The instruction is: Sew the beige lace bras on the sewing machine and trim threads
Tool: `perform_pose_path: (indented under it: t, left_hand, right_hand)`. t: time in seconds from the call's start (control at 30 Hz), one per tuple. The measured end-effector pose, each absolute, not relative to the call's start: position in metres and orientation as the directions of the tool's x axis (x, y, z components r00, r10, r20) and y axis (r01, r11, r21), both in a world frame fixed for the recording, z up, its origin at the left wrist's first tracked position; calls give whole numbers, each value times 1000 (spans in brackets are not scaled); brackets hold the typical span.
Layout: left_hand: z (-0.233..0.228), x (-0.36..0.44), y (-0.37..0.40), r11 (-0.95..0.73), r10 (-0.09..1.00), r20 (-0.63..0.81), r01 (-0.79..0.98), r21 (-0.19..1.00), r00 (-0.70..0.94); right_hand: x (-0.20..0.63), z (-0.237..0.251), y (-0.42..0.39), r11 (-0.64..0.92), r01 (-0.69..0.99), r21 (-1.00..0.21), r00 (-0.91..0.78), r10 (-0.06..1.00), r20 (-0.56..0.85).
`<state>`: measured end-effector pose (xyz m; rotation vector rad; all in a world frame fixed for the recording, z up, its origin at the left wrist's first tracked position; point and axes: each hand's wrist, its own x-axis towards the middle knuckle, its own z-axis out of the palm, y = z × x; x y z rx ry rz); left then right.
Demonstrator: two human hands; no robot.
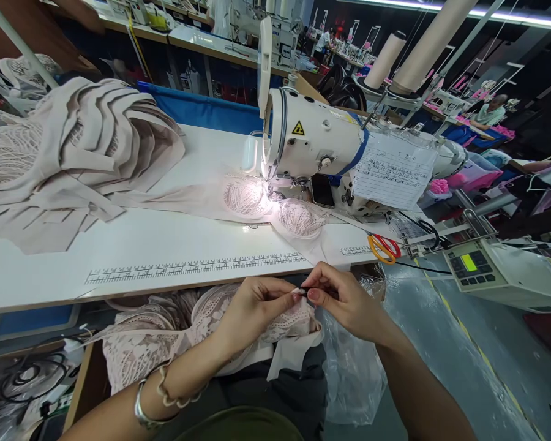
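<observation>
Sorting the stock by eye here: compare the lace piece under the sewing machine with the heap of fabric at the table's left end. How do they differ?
The lace piece is patterned and openwork; the heap is plain, smooth fabric. The lace piece lies flat and brightly lit at the sewing machine; the heap is piled in overlapping layers, unlit. The heap is far bulkier. Both are pale pinkish-beige and rest on the white table.

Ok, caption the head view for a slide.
Both hands, left hand and right hand, pinch a small dark piece over pink lace garments before a sewing machine.
</observation>
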<state>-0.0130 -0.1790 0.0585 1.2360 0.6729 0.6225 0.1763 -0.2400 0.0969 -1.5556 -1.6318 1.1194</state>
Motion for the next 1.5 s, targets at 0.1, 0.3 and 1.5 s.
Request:
perform_pose_path:
  t: [0.1,0.3,1.5]
  left_hand:
    - [56,-13,-179,254,704,-138,-65,965,697]
    - [53,-14,-178,203,706,-120,-37,979,698]
    - [15,-41,-167,-477,698,209,227,849,685]
  right_hand:
    - [173,100,-237,-69,427,-902,-138,980,-141]
    - [170,97,-232,-119,299,-947,-160,972,-173]
    - [182,89,-257,93,522,-848,167,964,209]
